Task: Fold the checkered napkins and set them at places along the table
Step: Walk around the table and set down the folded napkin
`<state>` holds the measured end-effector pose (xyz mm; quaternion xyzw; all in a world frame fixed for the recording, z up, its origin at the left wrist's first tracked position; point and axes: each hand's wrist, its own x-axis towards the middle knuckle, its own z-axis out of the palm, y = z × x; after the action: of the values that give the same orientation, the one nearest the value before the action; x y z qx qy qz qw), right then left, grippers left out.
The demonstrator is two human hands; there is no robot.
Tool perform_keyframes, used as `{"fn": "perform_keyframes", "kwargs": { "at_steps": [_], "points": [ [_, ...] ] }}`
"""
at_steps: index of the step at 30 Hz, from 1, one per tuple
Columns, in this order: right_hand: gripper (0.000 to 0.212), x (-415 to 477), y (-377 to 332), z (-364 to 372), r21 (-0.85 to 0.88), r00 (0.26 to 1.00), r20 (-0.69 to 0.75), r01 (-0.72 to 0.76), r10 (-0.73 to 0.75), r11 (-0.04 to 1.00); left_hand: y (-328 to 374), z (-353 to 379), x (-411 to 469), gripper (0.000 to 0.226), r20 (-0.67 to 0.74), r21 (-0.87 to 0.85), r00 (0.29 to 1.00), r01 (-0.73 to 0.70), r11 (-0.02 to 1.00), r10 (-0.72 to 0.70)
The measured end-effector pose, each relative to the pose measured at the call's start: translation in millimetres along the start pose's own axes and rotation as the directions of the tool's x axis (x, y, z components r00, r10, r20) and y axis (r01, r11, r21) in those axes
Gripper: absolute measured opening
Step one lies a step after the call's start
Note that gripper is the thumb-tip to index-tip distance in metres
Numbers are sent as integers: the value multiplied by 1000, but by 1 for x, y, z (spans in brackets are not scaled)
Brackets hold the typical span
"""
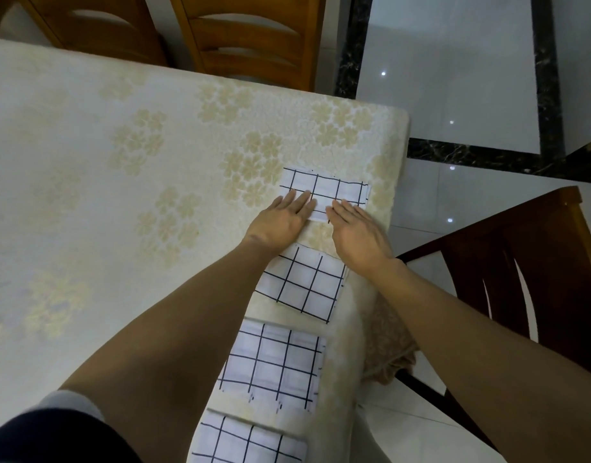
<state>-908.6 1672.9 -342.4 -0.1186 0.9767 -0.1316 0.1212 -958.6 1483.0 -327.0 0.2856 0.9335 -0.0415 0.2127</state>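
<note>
I hold my left hand (280, 218) and right hand (357, 232) flat, fingers straight, pressing the near edge of the farthest napkin (334, 190). I judge this flattens its fold and squares it by the bench (120, 162) corner. Nearer me, the second napkin (304, 282), third napkin (274, 362) and fourth napkin (250, 442) lie spaced apart along the same edge, probably one per seat, beside the dark chair (521, 262).

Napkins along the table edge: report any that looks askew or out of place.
Nothing looks spilled or damaged. The second napkin seems turned a little more than the third napkin, with its right side at the table edge. The far napkin lies flat under the left hand and right hand.
</note>
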Motion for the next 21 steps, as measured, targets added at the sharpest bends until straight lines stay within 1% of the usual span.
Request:
{"fn": "perform_keyframes", "kwargs": {
  "at_steps": [3,5,6,8,9,10,11,13,15,16,18,21],
  "points": [
    [53,-1,2,4,-40,1000,20,4,-3,999,-2,2,1,61,11,-46,1000,-13,999,13],
    [50,-1,2,5,-53,1000,-7,9,-10,999,-5,4,1,55,-9,-78,1000,-20,997,19],
    [51,-2,0,4,-46,999,-54,2,-5,999,-6,6,0,54,-55,-74,998,-26,997,22],
    [56,1,-4,3,-21,984,-177,-10,6,1000,-5,6,-2,58,-212,-49,977,-36,998,25],
    [53,6,-6,1,-12,969,-246,-17,13,1000,-3,6,0,59,-285,-72,959,-35,997,13],
    [48,12,-9,0,-6,961,-277,-24,21,1000,-1,5,5,59,-327,-111,945,-23,994,-14],
    [46,18,-12,-3,-4,965,-262,-33,30,999,2,4,11,57,-322,-161,946,-3,987,-50],
    [54,34,-18,-6,-4,989,-136,-58,57,998,8,4,26,57,-228,-243,969,34,969,-91],
    [61,43,-15,-3,-52,993,-40,-113,111,992,10,10,39,60,-156,-221,984,51,974,-87],
    [62,46,-10,1,-90,990,-18,-142,141,986,8,15,43,62,-155,-197,984,56,979,-88],
    [61,47,4,10,-129,981,-23,-193,191,973,2,23,47,64,-187,-160,979,55,986,-85],
    [70,42,16,19,-108,961,-72,-273,266,956,-2,28,50,65,-227,-129,972,36,991,-65]
  ]
}}
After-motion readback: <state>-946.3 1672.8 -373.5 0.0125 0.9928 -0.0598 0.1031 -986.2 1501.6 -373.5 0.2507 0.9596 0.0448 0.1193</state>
